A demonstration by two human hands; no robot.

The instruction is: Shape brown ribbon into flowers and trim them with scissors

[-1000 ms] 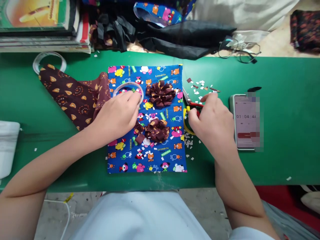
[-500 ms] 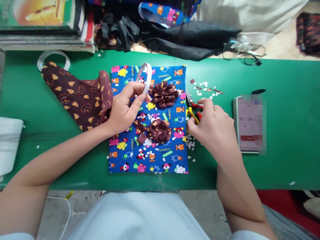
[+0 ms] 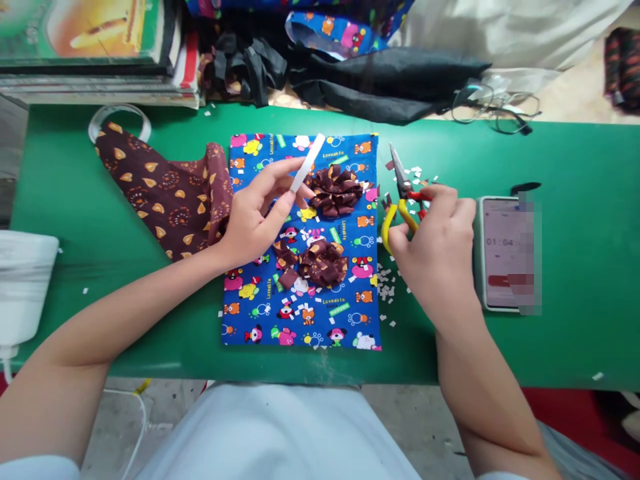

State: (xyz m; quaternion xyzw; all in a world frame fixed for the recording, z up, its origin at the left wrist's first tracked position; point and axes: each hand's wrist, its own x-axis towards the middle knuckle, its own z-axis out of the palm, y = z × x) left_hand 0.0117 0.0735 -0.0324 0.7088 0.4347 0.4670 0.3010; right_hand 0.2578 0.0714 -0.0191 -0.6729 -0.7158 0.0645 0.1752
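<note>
Pinched between the thumb and fingers of my left hand (image 3: 257, 217) is a roll of white tape (image 3: 307, 163), tilted and seen nearly edge-on. It hangs over a blue cloth sheet (image 3: 300, 337) printed with cartoon animals. My right hand (image 3: 435, 247) grips scissors (image 3: 399, 172) by their red and yellow handles, blades pointing away from me, just right of the sheet. Two ruffled brown fabric flowers lie on the sheet, an upper flower (image 3: 335, 191) and a lower flower (image 3: 324, 262). Small fabric scraps (image 3: 287, 278) sit beside the lower one.
Brown patterned cloth (image 3: 160, 190) lies left, by a second tape roll (image 3: 145, 127). White paper bits (image 3: 387, 290) are scattered around. A phone (image 3: 503, 253) rests at right, a white device (image 3: 27, 287) at left. Books (image 3: 100, 87), black fabric (image 3: 385, 80) and glasses (image 3: 515, 120) line the back.
My right hand has lifted the scissors off the table, so their blades now show right of the sheet. The tape roll in my left hand has turned to a more edge-on tilt.
</note>
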